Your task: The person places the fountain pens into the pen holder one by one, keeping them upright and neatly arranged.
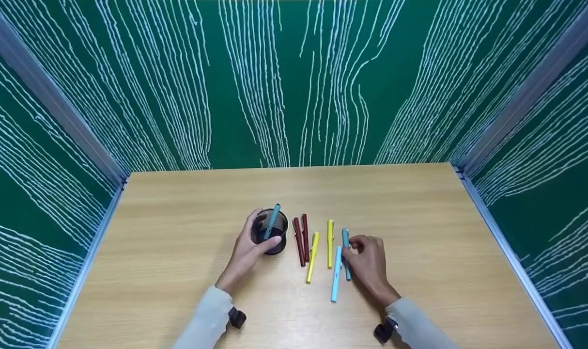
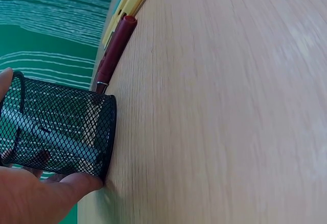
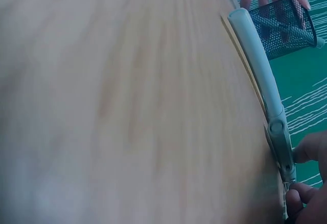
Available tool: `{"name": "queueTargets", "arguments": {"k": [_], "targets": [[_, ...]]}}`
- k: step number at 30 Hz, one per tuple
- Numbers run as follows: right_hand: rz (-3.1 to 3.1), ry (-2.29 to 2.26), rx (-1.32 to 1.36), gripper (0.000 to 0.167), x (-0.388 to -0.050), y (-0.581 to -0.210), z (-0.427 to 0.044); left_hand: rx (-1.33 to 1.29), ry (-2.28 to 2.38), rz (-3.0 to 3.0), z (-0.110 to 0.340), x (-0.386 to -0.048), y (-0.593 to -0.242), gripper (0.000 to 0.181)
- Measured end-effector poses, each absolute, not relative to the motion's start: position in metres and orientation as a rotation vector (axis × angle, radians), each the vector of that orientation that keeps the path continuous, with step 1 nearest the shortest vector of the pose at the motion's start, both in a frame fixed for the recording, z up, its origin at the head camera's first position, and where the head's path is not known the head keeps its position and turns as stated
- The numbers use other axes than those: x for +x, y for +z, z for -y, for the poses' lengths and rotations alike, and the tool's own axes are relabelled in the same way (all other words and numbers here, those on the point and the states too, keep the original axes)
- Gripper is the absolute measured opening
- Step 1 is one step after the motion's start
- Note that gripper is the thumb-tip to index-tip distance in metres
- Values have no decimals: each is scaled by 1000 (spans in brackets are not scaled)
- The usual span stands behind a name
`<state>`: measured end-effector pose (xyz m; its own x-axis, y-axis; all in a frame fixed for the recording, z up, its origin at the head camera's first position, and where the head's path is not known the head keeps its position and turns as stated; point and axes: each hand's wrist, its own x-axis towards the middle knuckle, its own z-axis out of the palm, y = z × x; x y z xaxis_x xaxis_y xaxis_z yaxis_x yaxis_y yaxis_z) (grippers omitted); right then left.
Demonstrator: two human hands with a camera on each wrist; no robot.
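My left hand [image 1: 248, 249] grips a black mesh pen cup [image 1: 283, 242], thumb on the near side and fingers around the far side. One teal pen leans inside the cup, its end [image 1: 276, 209] sticking out above the rim. My right hand [image 1: 369, 259] pinches another teal pen [image 1: 347, 271] near its upper end, while it lies on the table. Just left of that pen is a light blue pen [image 1: 336, 281], close to the thumb. In the right wrist view the fingertips [image 3: 308, 147] partly cover the pen's far end.
Two yellow pens [image 1: 330, 245] and two dark red pens [image 1: 299, 242] lie between the hands on the wooden table [image 1: 187, 203]. Green walls [image 1: 245, 97] with white wavy lines and metal corner posts [image 1: 76, 116] enclose the table's back and sides.
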<state>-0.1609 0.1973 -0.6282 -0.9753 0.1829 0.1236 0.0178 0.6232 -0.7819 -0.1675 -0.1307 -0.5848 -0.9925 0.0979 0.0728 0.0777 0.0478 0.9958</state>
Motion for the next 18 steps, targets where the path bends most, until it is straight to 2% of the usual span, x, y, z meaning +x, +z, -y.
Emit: {"name": "queueTargets", "arguments": {"k": [7,18], "targets": [[2645,1268,-129,19,-160,-627,-199,241,2197,-2231,130,-171,-587,89],[2629,1274,-139,21,-163,-629,-204,220,2187,-2230,129,-168,-587,89]]}}
